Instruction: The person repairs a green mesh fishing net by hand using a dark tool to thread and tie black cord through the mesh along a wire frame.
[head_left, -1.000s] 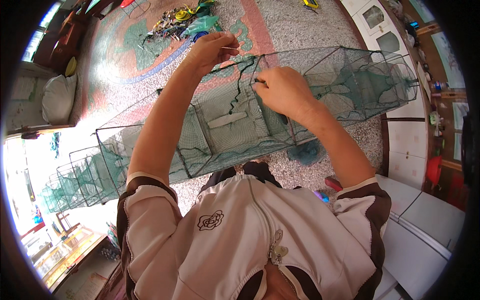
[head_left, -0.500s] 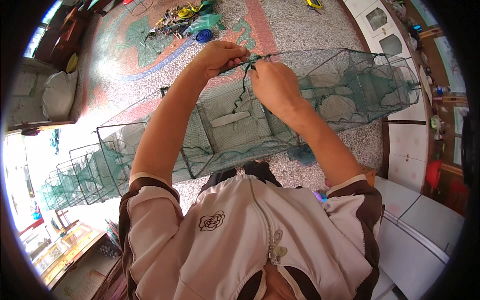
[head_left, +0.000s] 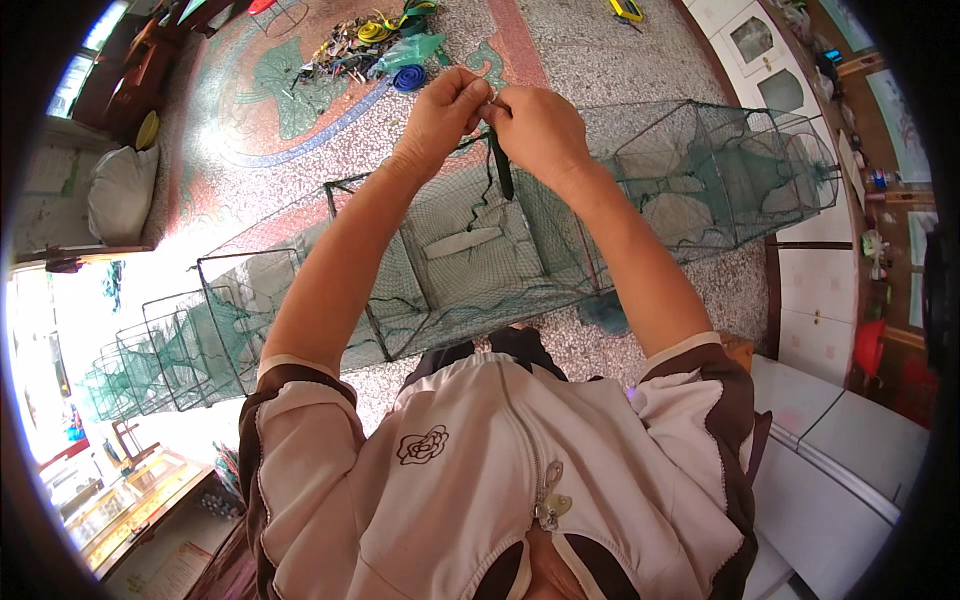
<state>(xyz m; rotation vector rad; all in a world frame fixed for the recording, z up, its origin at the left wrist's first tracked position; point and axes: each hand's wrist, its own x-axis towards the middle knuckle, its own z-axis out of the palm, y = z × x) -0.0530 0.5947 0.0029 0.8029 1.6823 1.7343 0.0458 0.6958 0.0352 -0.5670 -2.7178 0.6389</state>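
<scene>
A long folding net trap (head_left: 470, 290) of dark green mesh on thin dark frames stretches in front of me from left to right. Above its far edge my two hands meet, fingertips almost touching. The fingers of my left hand (head_left: 445, 118) are pinched together, and what they hold is too small to make out. My right hand (head_left: 540, 130) is closed with a slim dark piece (head_left: 502, 170) sticking down from under it; its kind I cannot tell. Beside that piece a thin dark cord (head_left: 485, 190) hangs toward a pale flat strip (head_left: 462, 242) inside the trap.
On the floor beyond lie a heap of odds and ends (head_left: 345, 55), a blue coil of strap (head_left: 408, 78) and a yellow tool (head_left: 627, 10). A white sack (head_left: 120, 195) stands at the left. White cabinets (head_left: 815, 280) line the right side.
My hands have drawn together and lifted slightly away from the net's far edge. The slim dark piece now shows below my right hand.
</scene>
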